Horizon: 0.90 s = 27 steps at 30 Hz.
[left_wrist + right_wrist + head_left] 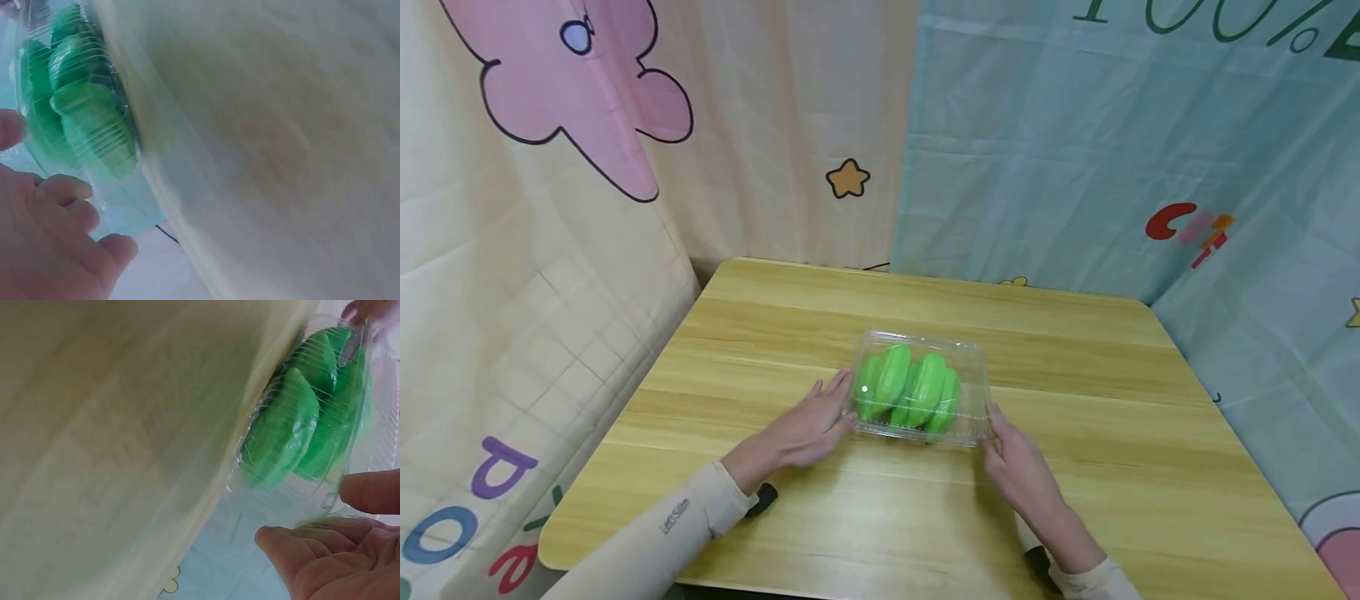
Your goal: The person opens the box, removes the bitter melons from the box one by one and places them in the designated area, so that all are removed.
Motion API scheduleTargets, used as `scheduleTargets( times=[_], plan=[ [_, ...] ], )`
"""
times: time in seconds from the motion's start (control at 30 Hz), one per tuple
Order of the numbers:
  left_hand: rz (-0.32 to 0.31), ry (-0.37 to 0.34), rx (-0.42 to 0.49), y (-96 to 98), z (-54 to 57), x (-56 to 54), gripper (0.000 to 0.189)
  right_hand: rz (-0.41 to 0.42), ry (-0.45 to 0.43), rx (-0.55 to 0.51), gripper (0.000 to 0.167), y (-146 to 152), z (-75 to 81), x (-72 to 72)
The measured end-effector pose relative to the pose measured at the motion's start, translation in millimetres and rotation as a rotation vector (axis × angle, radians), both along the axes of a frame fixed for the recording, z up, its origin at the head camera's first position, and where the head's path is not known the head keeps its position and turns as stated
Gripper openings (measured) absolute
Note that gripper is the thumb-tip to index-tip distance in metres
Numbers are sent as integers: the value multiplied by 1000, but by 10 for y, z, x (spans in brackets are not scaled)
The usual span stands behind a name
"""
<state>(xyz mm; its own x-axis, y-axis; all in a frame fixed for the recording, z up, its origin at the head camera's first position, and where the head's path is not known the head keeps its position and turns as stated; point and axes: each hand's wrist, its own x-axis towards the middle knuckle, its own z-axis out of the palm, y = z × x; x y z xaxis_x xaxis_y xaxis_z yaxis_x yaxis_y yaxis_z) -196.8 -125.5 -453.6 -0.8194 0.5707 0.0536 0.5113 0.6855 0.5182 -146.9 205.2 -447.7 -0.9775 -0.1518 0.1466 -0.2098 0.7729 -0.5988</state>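
Note:
A clear plastic clamshell box [972,383] stands at the middle of the wooden table with its lid down. Inside lie several bright green, ridged, plump vegetables [928,388] that look like toy gourds. At the box's left side is my left hand [812,423], fingers extended, fingertips and thumb right at the wall. My right hand [1021,467] is at the opposite side, its thumb and fingers along the near right corner. In the right wrist view the right thumb [374,492] overlaps the box's edge while the other fingers reach beneath it, loosely extended.
The table [760,325] has pale wood grain and rounded corners. Printed curtains [790,125] hang close behind its far edge and along both sides. A black wrist strap piece [763,500] sticks out by the left sleeve.

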Motion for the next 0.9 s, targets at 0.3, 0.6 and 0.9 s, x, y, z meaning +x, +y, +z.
scheduleTargets(
  times=[0.3,0.6,0.9],
  plan=[
    [100,63,-25,-13,177,52,79,-56,-8,-85,57,95,205,-14],
    [109,-3,141,89,532,-242,82,-73,34,-336,60,145,458,-295],
    [99,-56,295,197,670,-699,82,75,49,-490,66,222,669,-808]
  ],
)
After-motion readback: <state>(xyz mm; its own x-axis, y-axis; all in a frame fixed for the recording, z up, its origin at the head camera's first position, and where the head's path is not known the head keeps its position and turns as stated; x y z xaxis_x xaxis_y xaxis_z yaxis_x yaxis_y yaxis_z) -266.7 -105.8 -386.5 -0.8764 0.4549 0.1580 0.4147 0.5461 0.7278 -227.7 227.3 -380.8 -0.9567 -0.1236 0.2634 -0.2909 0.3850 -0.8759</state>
